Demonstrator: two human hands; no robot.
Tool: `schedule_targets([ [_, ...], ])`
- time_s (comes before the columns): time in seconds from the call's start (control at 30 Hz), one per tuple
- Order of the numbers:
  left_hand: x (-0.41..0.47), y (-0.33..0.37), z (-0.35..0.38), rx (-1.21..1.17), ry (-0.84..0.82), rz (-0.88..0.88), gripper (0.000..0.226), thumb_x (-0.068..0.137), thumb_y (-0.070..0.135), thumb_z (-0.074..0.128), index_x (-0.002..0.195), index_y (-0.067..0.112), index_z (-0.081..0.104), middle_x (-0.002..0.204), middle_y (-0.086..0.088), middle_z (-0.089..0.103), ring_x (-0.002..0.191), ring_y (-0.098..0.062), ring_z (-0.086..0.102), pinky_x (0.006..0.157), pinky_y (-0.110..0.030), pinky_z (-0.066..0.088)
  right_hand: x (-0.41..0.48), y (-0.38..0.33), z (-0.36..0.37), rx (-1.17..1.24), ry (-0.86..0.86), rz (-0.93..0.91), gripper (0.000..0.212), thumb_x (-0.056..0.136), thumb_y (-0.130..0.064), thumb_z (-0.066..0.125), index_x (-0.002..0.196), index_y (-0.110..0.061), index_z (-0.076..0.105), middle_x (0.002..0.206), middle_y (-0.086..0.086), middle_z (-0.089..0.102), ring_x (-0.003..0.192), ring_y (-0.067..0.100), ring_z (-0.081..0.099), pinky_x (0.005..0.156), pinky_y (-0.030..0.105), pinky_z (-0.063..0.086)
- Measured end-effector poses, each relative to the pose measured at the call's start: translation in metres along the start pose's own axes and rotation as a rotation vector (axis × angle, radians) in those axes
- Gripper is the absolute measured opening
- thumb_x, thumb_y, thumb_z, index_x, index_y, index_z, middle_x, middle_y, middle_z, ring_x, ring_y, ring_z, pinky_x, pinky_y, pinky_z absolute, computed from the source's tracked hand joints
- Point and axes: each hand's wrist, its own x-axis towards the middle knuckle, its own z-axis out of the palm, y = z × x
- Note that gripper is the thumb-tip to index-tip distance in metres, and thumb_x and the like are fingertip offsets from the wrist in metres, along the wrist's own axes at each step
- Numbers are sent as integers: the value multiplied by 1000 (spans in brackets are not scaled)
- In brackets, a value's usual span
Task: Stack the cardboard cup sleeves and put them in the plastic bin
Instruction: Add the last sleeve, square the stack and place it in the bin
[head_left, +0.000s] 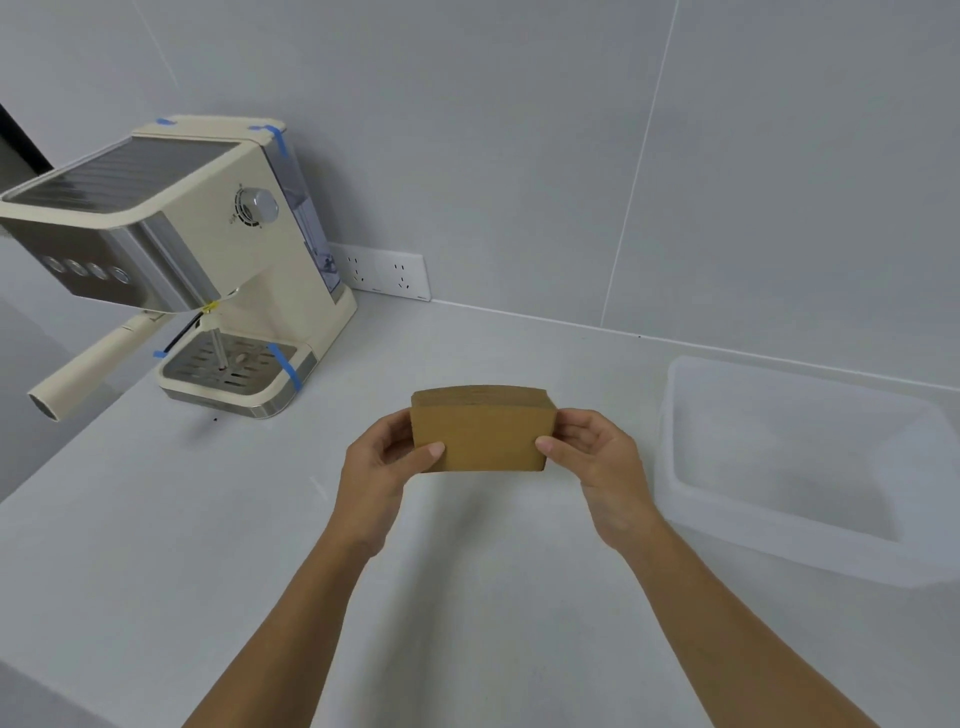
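Stack of cardboard sleeves (480, 434) pinched at both ends by left grip (382, 457) and right grip (592, 454), above tabletop (467, 597). Plastic bin (800, 467) rightward, unobstructed; espresso machine (208, 260) far left.

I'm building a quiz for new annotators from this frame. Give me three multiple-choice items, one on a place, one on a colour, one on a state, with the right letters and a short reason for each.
1. Where does the plastic bin stand relative to the stack of cup sleeves?
A. To its right on the counter
B. Under the coffee machine
C. To its left

2. What colour are the tape strips on the coffee machine?
A. Red
B. Blue
C. Green

3. How is the stack of cup sleeves held?
A. Lying loose in the bin
B. By one hand only
C. Between both hands, outside the bin

Key: 1 A, the translucent bin sits at the right side of the counter. 2 B, blue tape crosses the drip tray and the top corners. 3 C, the left hand and right hand each grip one end.
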Motion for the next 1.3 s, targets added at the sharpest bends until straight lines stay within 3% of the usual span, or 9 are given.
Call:
schedule_targets([
  [0.1,5,19,14,-20,2,15,31,76,7,68,104,20,64,97,5,70,82,0,67,72,-13,49,-2,-15,-3,59,50,-48,22,76,5,67,87,-14,62,85,1,67,73,4,66,67,14,51],
  [0.17,8,30,25,-49,1,18,29,81,1,63,105,17,64,97,3,70,81,-2,67,82,-20,47,-4,-25,-7,101,84,-73,20,77,4,66,86,-13,62,84,2,67,72,7,66,68,18,53],
  [0.27,11,44,44,-100,-17,15,30,75,6,68,103,15,66,98,-2,71,92,-15,66,99,-36,45,-6,-41,-18,126,144,-109,17,78,3,66,84,-13,63,84,4,68,75,12,65,72,22,54],
  [0.37,14,58,70,-134,-43,17,33,66,14,69,98,16,69,92,0,74,91,-17,68,104,-41,42,-10,-58,-36,133,207,-166,15,78,0,67,84,-13,63,83,3,68,73,10,65,72,19,54],
  [0.63,14,83,157,-193,-157,9,47,65,16,70,110,4,65,110,-15,70,99,-24,67,104,-42,42,-25,-96,-103,167,358,-243,10,80,-6,67,82,-14,63,82,3,67,74,12,64,76,22,52],
  [0.9,10,83,244,-190,-265,-63,29,79,5,66,108,2,66,103,-10,72,85,-13,69,97,-31,48,-39,-111,-180,233,481,-230,7,81,-3,65,82,-9,62,82,6,66,76,15,65,84,30,52],
  [1.07,13,69,275,-141,-279,-177,21,80,6,65,101,4,68,98,-7,72,86,-15,68,93,-29,49,-38,-102,-212,213,528,-122,6,81,-6,66,85,-5,63,91,11,65,88,22,64,83,30,52],
  [1.3,28,33,290,-64,-212,-401,33,79,10,68,108,-3,62,103,-11,64,97,-25,61,91,-34,50,-25,-81,-236,170,528,116,15,81,-8,67,91,2,63,102,18,65,97,29,64,90,34,50],
])
